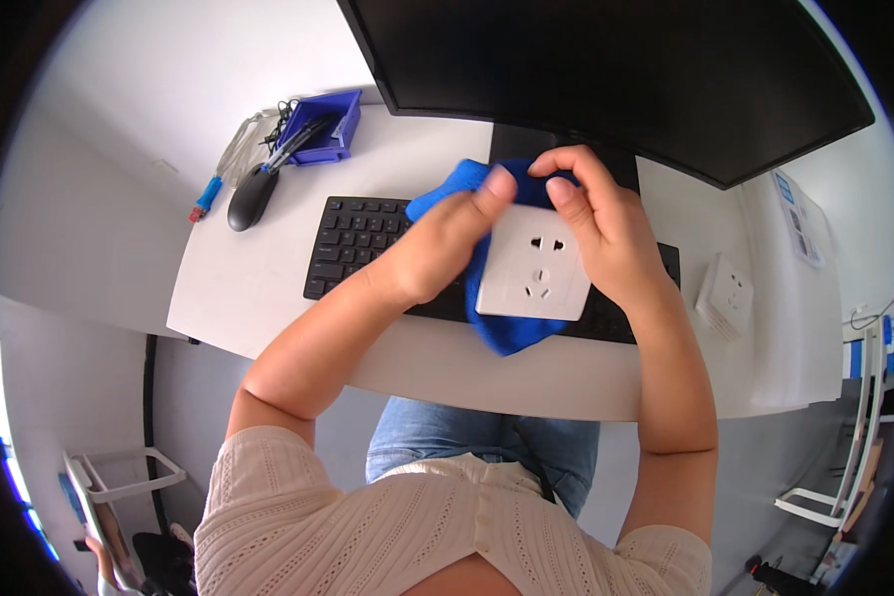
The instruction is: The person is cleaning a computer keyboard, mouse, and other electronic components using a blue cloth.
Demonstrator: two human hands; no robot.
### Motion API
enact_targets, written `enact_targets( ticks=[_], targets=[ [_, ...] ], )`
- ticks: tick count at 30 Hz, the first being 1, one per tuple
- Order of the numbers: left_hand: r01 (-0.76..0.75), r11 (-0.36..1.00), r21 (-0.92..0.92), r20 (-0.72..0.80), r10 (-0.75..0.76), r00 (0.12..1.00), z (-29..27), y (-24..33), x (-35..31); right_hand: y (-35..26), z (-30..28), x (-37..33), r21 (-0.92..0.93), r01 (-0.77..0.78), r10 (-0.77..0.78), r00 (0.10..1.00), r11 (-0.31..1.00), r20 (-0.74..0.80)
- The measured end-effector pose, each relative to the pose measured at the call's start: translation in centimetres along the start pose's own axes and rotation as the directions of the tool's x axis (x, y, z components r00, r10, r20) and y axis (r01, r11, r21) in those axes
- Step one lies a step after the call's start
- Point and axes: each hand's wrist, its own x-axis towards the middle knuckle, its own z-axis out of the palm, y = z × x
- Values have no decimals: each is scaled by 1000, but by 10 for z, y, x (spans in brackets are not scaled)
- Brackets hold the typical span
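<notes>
Above the keyboard, a white wall socket (534,276) is held up, its face with the plug holes turned toward me. A blue cloth (507,336) lies behind it and shows past its top, left and lower edges. My left hand (449,236) is closed on the cloth at the socket's upper left, thumb raised along the cloth; its other fingers are hidden behind. My right hand (611,226) grips the socket's upper right side, with the thumb near the top corner and the index finger bent over the cloth.
A black keyboard (353,238) lies under my hands on the white desk (248,298). Behind stands a large monitor (606,70). To the left are a mouse (252,197), a blue bin (328,129) holding pens, and cables (238,149). More white sockets (727,296) stand at right.
</notes>
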Motion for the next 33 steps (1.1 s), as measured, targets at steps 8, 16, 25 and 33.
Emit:
enact_targets(
  ticks=[8,16,25,33],
  targets=[
    [-35,977,-210,-293,-28,956,12,-4,2,6,-10,4,-6,-83,81,977,997,-197],
    [-250,939,-236,-297,175,939,-1,-10,8,11,-11,5,-81,-191,186,980,978,-67],
    [-181,976,124,-135,197,971,-15,-2,7,11,-13,5,50,-88,87,996,995,14],
    [-262,893,-364,-391,109,914,-11,1,15,11,-19,8,185,-269,284,957,945,-58]
  ],
)
